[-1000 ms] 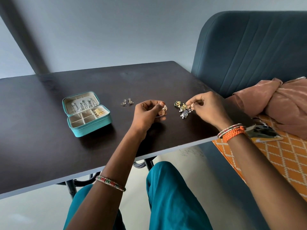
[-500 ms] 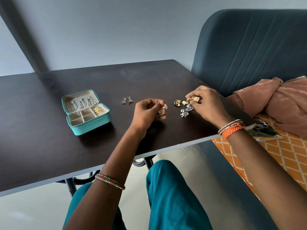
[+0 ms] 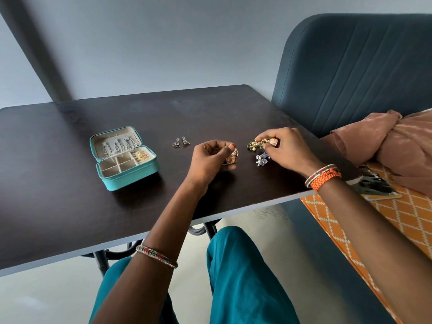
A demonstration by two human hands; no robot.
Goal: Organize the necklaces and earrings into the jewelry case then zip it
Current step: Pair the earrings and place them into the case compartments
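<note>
Step in hand: gathering loose earrings off the table [image 3: 70, 206] before loading the case [image 3: 124, 157]. My read: partly done, nothing zipped.

Right hand [image 3: 289, 150] pinches a rose-gold bell earring [image 3: 273, 141] at fingertip level, just above the table. A green-gold earring [image 3: 253, 144] sits touching or just beside its fingertips; can't tell whether it's also gripped. A silver cluster pair [image 3: 261, 159] lies on the table at 6 o'clock from that, just under the hand.

Left hand [image 3: 210, 160] has its fingers curled round a round rose-gold earring [image 3: 231, 157], resting on the table.

Triangle pair [image 3: 181, 142] lies loose, between the case and the left hand, untouched.

Case is at 9 o'clock from the hands, well apart, lid open and tilted back.
- Lid: silver chains [image 3: 119, 146] hung in a row.
- Base, compartment at 3 o'clock: gold pieces [image 3: 140, 155].
- Other compartments look empty; can't rule out something small.

Next move, my call: carry the held earrings over to a free compartment. The bell and the green-gold piece may snag each other, so separate them first. Then the silver cluster pair, the triangle pair, shut the lid, zip.
</note>
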